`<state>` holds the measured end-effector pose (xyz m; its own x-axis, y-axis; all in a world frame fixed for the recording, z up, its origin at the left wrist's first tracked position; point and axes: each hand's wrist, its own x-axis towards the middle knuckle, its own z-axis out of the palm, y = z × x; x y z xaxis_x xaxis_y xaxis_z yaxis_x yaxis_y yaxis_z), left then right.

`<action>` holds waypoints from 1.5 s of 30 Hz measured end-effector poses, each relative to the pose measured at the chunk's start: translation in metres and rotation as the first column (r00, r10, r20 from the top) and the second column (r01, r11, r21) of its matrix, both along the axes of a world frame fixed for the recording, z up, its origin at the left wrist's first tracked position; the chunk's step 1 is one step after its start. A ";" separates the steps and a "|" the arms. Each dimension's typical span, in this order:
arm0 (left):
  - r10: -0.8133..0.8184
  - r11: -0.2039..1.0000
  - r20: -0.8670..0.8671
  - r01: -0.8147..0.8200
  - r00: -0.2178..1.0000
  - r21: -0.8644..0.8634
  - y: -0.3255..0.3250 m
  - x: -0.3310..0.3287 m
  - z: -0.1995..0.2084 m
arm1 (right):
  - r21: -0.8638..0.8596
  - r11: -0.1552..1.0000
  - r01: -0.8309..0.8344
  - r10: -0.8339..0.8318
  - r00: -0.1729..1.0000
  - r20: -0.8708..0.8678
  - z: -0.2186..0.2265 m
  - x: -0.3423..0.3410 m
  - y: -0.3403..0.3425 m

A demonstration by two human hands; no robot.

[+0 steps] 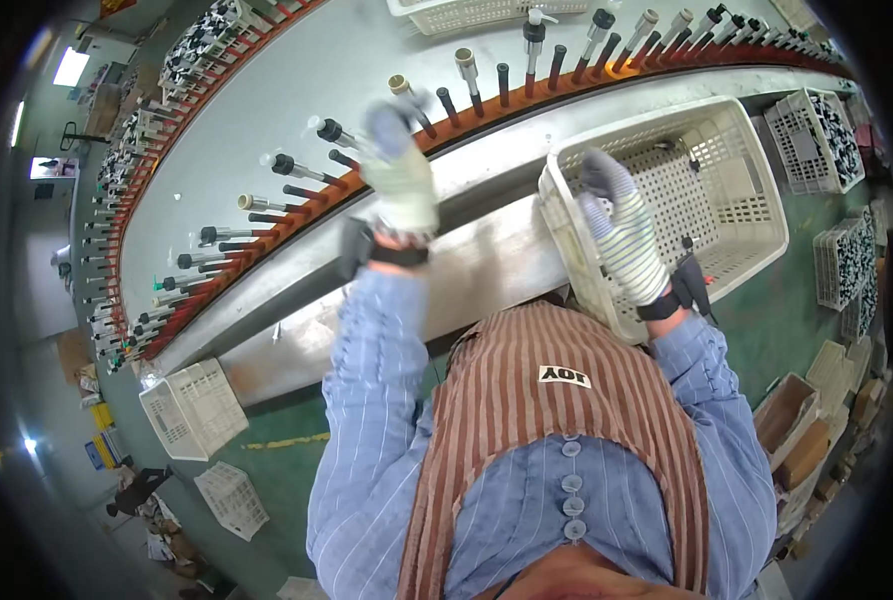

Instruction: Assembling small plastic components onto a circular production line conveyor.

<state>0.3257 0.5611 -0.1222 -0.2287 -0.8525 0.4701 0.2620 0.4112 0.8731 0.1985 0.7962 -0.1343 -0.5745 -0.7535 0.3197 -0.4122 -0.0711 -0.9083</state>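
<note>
My left hand [400, 175], in a pale glove with grey fingertips, is smeared by motion over the curved row of pegs. Its fingers are too blurred to show whether they hold anything. Close to it are a cream-topped lotion pump [402, 90] and a black pump with a silver collar [333, 132], both on pegs. My right hand [626, 235], in a striped glove, reaches over the left side of a white plastic crate [774, 200]. Its thumb stands apart from the fingers, and nothing shows between them. A few small dark pieces [688, 243] lie in the crate.
An orange-red peg rail [506, 113] curves round a pale table, carrying many pumps. A metal ledge [486, 255] runs along its near side. Full crates [816, 140] stand at the right; a white basket [198, 408] stands at lower left. Another white crate [476, 14] sits at the far edge.
</note>
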 end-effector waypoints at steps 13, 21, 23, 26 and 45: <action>0.039 0.939 0.775 0.243 0.631 -0.244 -0.147 0.090 0.015 | 0.989 0.077 0.128 0.326 0.934 -0.146 -0.191 -0.083 0.057; 0.030 0.978 0.517 -0.133 0.856 0.163 -0.147 0.127 0.002 | 0.985 0.161 -0.067 0.357 0.934 0.005 -0.292 -0.070 0.064; 0.066 0.965 0.480 -0.179 0.875 0.194 -0.136 0.109 0.008 | 0.994 0.103 -0.021 0.390 0.921 -0.021 -0.356 -0.085 0.104; 0.379 0.921 0.455 -0.375 0.806 -0.102 -0.117 0.123 -0.010 | 0.940 0.336 -0.049 -0.183 0.976 0.116 -0.330 -0.125 0.099; -0.410 0.855 0.109 0.423 0.906 -0.301 0.032 -0.035 0.022 | 0.110 0.991 0.075 -0.132 0.499 0.857 -0.058 0.013 0.054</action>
